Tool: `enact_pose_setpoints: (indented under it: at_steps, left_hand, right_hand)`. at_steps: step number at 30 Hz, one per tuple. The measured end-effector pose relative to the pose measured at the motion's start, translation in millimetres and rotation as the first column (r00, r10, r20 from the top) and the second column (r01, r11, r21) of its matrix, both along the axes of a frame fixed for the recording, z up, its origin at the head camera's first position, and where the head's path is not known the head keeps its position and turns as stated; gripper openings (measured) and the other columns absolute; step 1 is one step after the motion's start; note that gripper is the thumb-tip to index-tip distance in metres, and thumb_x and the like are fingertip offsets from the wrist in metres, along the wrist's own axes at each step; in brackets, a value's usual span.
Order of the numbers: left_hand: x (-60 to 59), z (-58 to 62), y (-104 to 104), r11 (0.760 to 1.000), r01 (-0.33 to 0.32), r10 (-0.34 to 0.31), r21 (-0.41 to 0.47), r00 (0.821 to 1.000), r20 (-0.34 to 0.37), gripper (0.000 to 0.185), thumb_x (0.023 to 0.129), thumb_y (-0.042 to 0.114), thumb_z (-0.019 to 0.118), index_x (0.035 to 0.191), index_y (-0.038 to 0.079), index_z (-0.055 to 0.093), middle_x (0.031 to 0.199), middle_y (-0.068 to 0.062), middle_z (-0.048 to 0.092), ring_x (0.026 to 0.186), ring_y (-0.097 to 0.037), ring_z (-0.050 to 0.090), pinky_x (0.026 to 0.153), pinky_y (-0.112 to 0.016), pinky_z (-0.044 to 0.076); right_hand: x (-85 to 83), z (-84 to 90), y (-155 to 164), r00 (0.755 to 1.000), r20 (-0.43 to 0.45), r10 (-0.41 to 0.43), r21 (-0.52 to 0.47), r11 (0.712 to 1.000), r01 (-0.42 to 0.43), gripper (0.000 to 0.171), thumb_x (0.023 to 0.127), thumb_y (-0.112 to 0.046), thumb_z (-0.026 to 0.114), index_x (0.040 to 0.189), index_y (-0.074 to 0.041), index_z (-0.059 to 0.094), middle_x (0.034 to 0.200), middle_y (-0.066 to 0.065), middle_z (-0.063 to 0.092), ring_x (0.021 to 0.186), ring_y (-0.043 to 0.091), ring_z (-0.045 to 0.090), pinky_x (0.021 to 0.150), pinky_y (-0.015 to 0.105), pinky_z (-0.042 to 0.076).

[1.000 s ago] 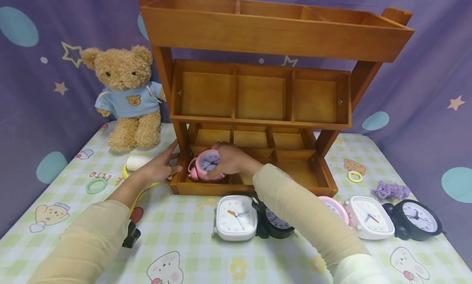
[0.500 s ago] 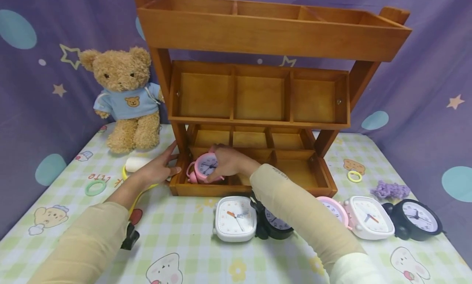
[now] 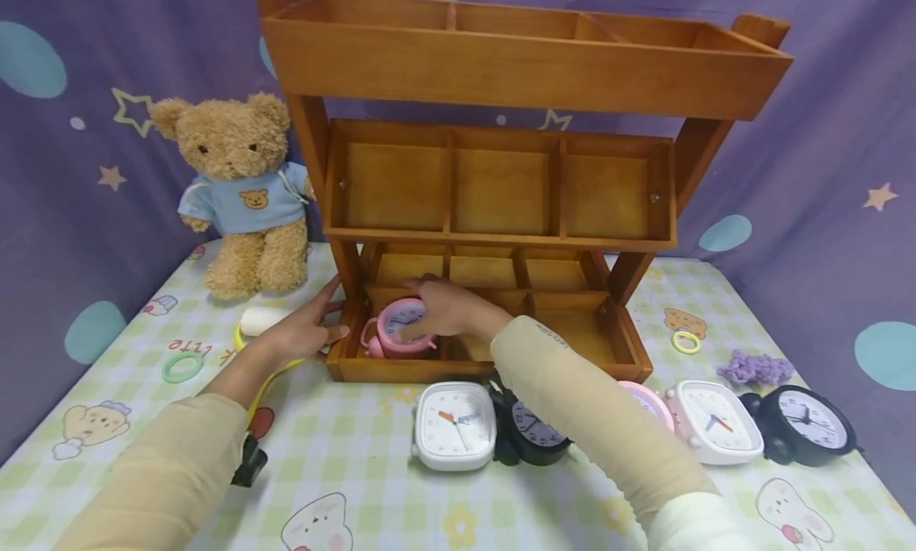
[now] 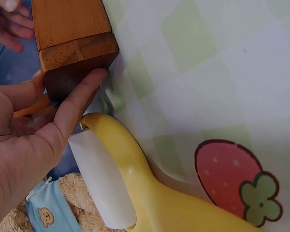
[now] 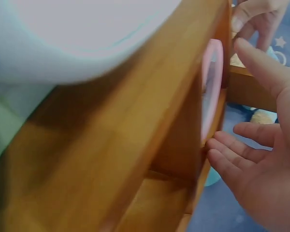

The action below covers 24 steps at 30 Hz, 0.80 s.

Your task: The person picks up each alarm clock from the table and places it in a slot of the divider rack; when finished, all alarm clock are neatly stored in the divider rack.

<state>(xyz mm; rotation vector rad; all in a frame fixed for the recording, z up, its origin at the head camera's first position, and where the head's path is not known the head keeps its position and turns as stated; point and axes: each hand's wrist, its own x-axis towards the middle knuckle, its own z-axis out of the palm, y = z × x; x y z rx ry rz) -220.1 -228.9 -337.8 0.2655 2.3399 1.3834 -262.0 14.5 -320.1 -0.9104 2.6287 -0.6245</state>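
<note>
A pink twin-bell alarm clock (image 3: 382, 340) sits in the front left compartment of the wooden shelf rack's bottom tray (image 3: 415, 370). My right hand (image 3: 454, 308) is over its right side, the thumb crossing the clock face in the head view. In the right wrist view that hand's fingers (image 5: 232, 157) are spread and fairly straight, beside the clock's pink rim (image 5: 215, 92). My left hand (image 3: 306, 328) rests against the tray's left end. Its thumb and a finger lie along the wooden corner (image 4: 79, 50) in the left wrist view.
White clocks (image 3: 455, 428) (image 3: 717, 422), black clocks (image 3: 533, 432) (image 3: 809, 425) and another pink clock (image 3: 647, 400) line the table before the rack, partly behind my right forearm. A yellow-handled white roller (image 4: 104, 183) lies by my left hand. A teddy bear (image 3: 239, 193) stands back left.
The pink clock has tipped back slightly in its compartment, and my right hand has shifted a little over it. My left hand stays against the rack. The head view has drifted slightly.
</note>
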Motion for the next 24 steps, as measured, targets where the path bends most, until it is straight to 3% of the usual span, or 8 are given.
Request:
enact_pose_setpoints:
  at_steps: [3,10,15,24]
  left_hand:
    - [-0.9,-0.6,1,1.0,0.007,-0.007,-0.002,1.0,-0.001,0.09,0.104,-0.004,0.046,0.159,0.013,-0.023,0.16,-0.04,0.005,0.134,-0.061,0.037,0.086,-0.066,0.052]
    - [-1.9,-1.6,1,1.0,0.013,-0.013,0.01,1.0,0.005,0.089,0.104,-0.005,0.045,0.158,0.012,-0.023,0.16,-0.041,0.004,0.135,-0.061,0.035,0.087,-0.067,0.05]
    - [-2.9,-2.5,-1,1.0,0.022,-0.022,0.011,1.0,0.006,0.09,0.104,-0.005,0.045,0.158,0.013,-0.025,0.159,-0.042,0.003,0.134,-0.062,0.035,0.088,-0.068,0.05]
    - [-4.8,-4.0,-2,0.999,0.027,-0.028,0.03,0.999,0.024,0.092,0.104,-0.005,0.044,0.158,0.018,-0.026,0.159,-0.041,0.0,0.138,-0.062,0.029,0.087,-0.067,0.051]
  right_hand:
    - [1.8,5.6,5,0.999,-0.033,0.018,-0.016,1.0,-0.018,0.077,0.092,-0.035,0.077,0.153,-0.002,0.044,0.15,0.017,0.051,0.137,0.028,0.047,0.114,0.039,0.037]
    - [17.5,14.9,21,0.993,-0.085,0.087,-0.113,0.989,-0.096,0.054,0.093,-0.027,0.076,0.14,-0.005,0.061,0.135,0.014,0.063,0.123,0.03,0.058,0.103,0.041,0.046]
    - [34.9,18.7,34,0.992,-0.102,0.078,-0.14,0.986,-0.092,0.052,0.094,-0.032,0.076,0.138,-0.008,0.063,0.139,0.009,0.062,0.129,0.027,0.055,0.11,0.043,0.04]
    - [60.9,15.0,63,0.99,-0.132,0.058,-0.254,0.963,-0.09,0.05,0.091,-0.031,0.078,0.133,-0.005,0.066,0.124,0.013,0.068,0.113,0.025,0.064,0.099,0.037,0.049]
